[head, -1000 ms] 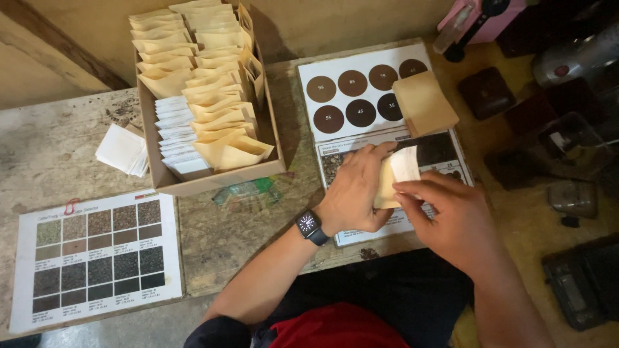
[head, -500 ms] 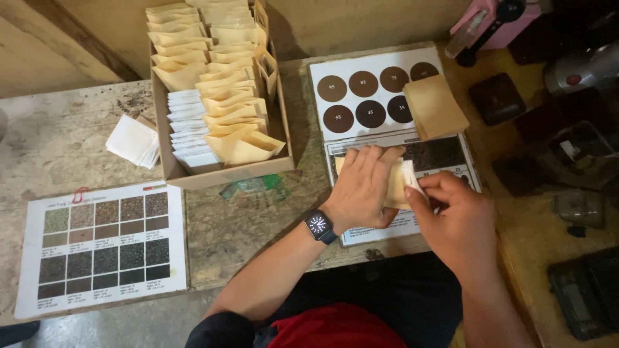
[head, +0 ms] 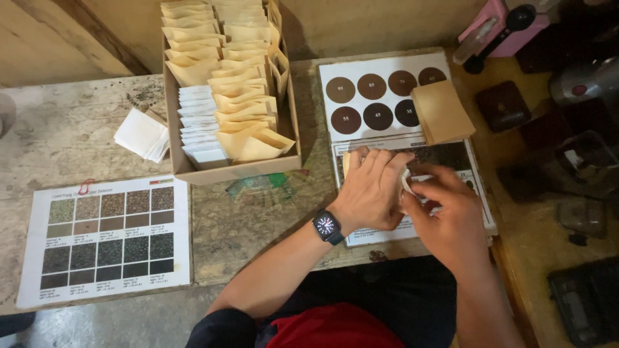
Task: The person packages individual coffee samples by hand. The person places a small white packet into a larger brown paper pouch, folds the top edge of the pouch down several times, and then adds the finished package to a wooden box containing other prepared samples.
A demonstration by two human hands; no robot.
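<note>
Worn bench (head: 97,135) at frame centre-right: your left hand (head: 371,190) lies flat over the small pale packet (head: 348,160), while your right hand (head: 448,216) pinches its right edge.

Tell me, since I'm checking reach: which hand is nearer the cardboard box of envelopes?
Left. The left hand lies just right of and below the cardboard box; the right hand sits farther right, beyond the left.

Worn, speckled stone worktop (head: 77,129) against a plain tan wall (head: 374,26)
</note>
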